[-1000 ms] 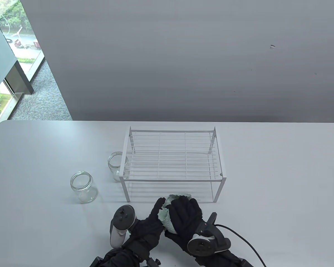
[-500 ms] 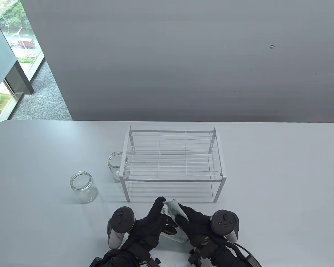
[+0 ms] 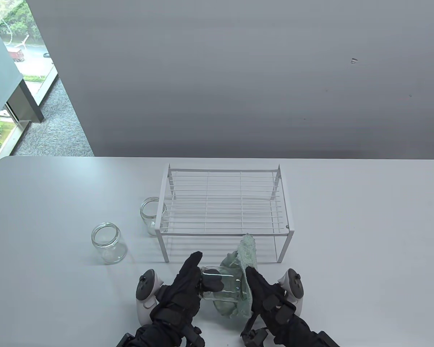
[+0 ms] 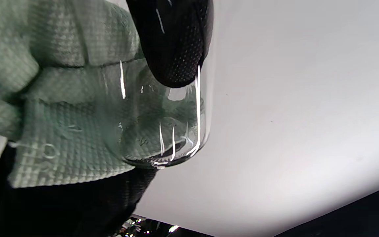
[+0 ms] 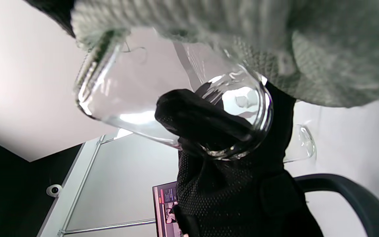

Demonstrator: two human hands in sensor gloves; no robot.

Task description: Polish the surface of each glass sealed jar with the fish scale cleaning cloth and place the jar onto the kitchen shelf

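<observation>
A clear glass jar (image 3: pixel 220 287) lies on its side above the table's near edge, held between both gloved hands. My left hand (image 3: pixel 193 274) grips its mouth end; in the right wrist view one left finger (image 5: pixel 206 125) reaches into the jar (image 5: pixel 137 108) mouth. My right hand (image 3: pixel 255 285) holds the green fish scale cloth (image 3: pixel 244 258) against the jar's base end. The left wrist view shows the cloth (image 4: pixel 61 98) wrapped behind the jar (image 4: pixel 163 131). The white wire shelf (image 3: pixel 224 233) stands just beyond, with nothing on top.
Two more open glass jars stand on the table (image 3: pixel 347 235): one (image 3: pixel 108 247) at the left, another (image 3: pixel 152 215) against the shelf's left legs. Beyond the table's left end is a window.
The hands have drawn apart. The jar, earlier hidden under the right hand and cloth, now shows lying sideways between them. The right hand has turned and slid to the jar's base.
</observation>
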